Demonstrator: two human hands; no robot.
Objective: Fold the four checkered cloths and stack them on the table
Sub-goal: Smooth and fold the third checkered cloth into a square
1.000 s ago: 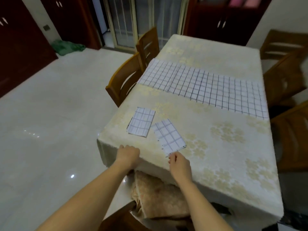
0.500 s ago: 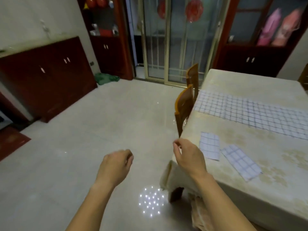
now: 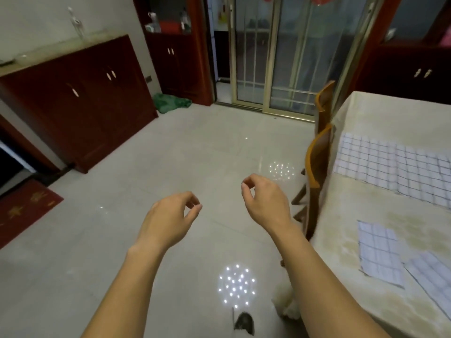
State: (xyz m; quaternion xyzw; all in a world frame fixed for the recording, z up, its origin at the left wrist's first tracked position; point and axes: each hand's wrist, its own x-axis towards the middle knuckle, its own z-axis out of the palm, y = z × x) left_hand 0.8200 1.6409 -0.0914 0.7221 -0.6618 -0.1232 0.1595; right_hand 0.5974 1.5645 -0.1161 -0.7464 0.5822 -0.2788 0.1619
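Two folded checkered cloths lie side by side near the table's front left corner: one (image 3: 379, 252) is closer to the edge, the other (image 3: 434, 281) runs off the right side of the frame. Farther back, unfolded checkered cloth (image 3: 395, 167) is spread flat across the table (image 3: 341, 215). My left hand (image 3: 170, 218) and my right hand (image 3: 264, 201) hover over the floor, left of the table. Both have loosely curled fingers and hold nothing. Neither touches a cloth.
Two wooden chairs (image 3: 317, 172) stand against the table's left side. Dark red cabinets (image 3: 80, 98) line the left wall, a glass sliding door (image 3: 275, 57) is at the back. A green cloth heap (image 3: 170, 104) and a red rug (image 3: 22, 211) lie on the tiled floor.
My view has swung left, away from the table toward the floor. Both hands left the table's front edge and now hang in the air over the tiles.
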